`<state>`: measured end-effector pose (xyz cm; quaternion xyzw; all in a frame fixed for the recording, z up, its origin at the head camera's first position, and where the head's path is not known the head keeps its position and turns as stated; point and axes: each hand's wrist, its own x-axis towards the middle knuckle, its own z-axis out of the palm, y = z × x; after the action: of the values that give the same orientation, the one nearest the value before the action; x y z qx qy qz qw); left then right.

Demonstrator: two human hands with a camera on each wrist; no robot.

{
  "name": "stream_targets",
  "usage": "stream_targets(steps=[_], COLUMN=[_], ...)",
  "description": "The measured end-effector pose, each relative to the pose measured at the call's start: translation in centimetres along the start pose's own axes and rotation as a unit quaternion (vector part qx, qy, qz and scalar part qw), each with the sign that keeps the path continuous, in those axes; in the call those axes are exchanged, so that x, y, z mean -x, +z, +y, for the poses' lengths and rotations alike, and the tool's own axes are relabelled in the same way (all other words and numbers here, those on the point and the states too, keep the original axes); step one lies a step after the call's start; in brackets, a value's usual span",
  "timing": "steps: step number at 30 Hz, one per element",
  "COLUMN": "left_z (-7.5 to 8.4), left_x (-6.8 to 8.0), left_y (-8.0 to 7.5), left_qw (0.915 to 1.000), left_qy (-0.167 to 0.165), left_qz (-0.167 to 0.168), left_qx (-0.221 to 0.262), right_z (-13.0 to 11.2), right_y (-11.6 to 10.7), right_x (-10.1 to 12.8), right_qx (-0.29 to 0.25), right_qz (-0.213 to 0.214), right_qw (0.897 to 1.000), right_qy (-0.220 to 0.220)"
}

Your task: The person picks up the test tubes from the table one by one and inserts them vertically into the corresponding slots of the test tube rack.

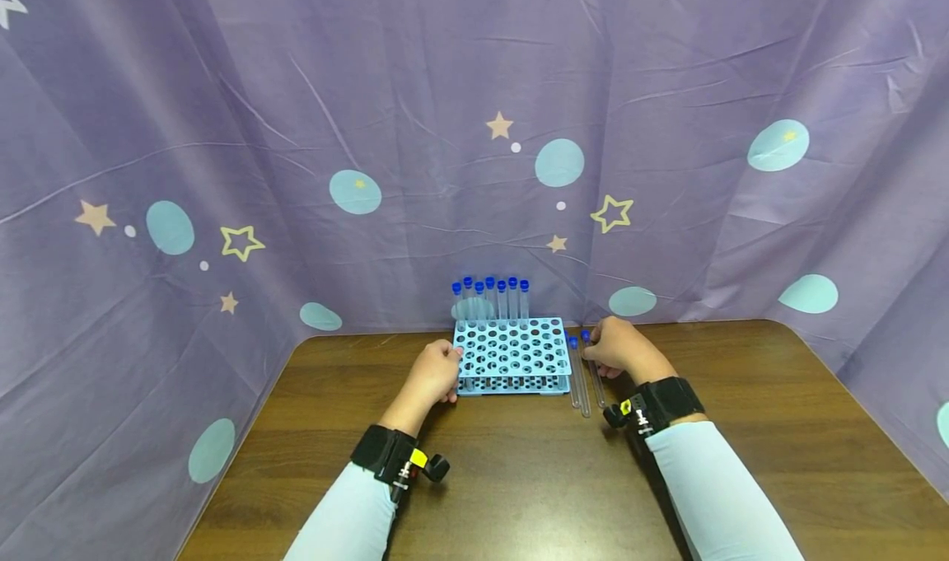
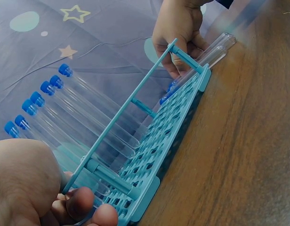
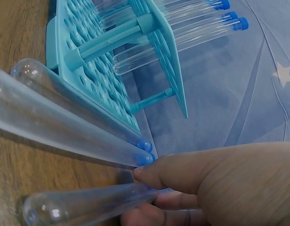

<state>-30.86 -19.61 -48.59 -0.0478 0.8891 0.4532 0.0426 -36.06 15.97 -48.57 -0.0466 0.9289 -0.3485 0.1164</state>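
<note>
Resting on a dark wooden table (image 1: 519, 479), a light blue test-tube rack (image 1: 511, 355) stands near the far edge, in front of a purple cloth backdrop (image 1: 296, 133) printed with stars and pale circles. Seven clear test tubes with blue caps (image 1: 491, 297) stand upright in the rack's rear rows; the holes nearer the person are unfilled. The left hand (image 1: 432, 371) rests against the rack's left end, its fingers curled round the near left corner, as the left wrist view confirms with fingertips (image 2: 81, 205) touching the base plate. The right hand (image 1: 623, 348) lies just beside the rack's right end. Two capped tubes (image 1: 580, 376) lie flat on the table between the rack and this hand, side by side, caps pointing away from the person. In the right wrist view a third tube (image 3: 84, 202) is pinched between the thumb and the fingers below it, its rounded closed end toward the camera and its cap hidden by the hand; the two loose tubes lie just beside it, touching one another. Both forearms wear pale blue sleeves (image 1: 712, 487) and black wrist straps (image 1: 667, 400) carrying small cameras.
</note>
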Motion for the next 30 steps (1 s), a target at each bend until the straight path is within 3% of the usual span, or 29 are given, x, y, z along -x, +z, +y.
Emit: stream_targets(steps=[30], left_z=[0.06], left_x=[0.03], left_y=[0.00], left_qw=[1.0000], left_qy=[-0.001], left_qz=[-0.001], left_qx=[-0.004], right_z=[-0.51], right_y=[0.17], right_x=[0.17], right_qx=[0.007], right_qz=[0.008], right_qw=[1.000], right_qy=[0.003])
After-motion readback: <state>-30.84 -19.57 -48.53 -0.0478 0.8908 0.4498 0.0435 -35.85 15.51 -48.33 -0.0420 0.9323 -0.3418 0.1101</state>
